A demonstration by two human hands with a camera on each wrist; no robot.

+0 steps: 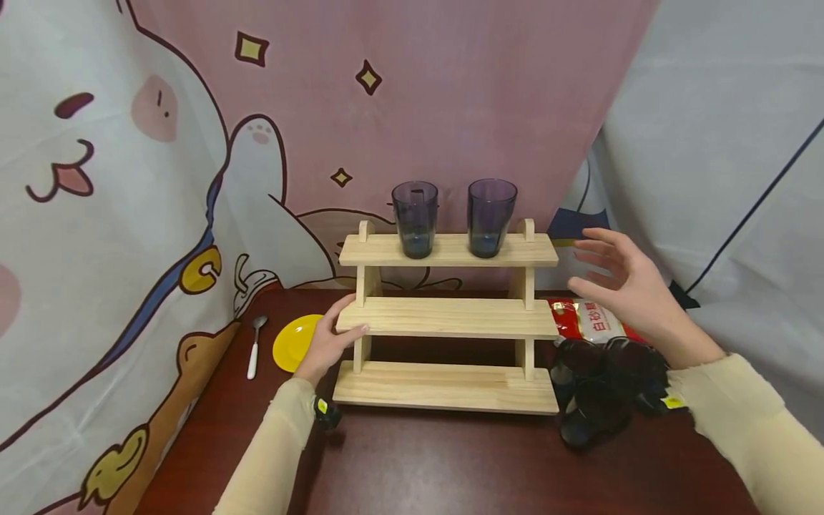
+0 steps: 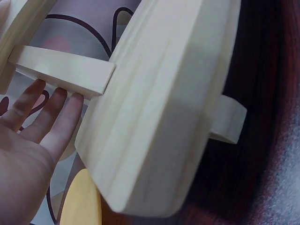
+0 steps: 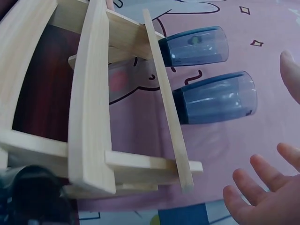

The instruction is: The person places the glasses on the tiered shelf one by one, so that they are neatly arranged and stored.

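Note:
A three-tier wooden display shelf stands on the table, with two purple-blue tinted glasses upright on its top board. My left hand is at the left end of the middle board, its thumb over the board in the head view. In the left wrist view its straight fingers rest against the upright between two boards. To the right of the shelf, my right hand is raised in the air with loosely spread fingers and nothing in it; in the right wrist view it is apart from both glasses.
Several dark glasses lie grouped on the table beneath my right forearm. Behind them is a red and white packet. On the left are a yellow plate and a white-handled spoon. Printed cloth hangs behind the table.

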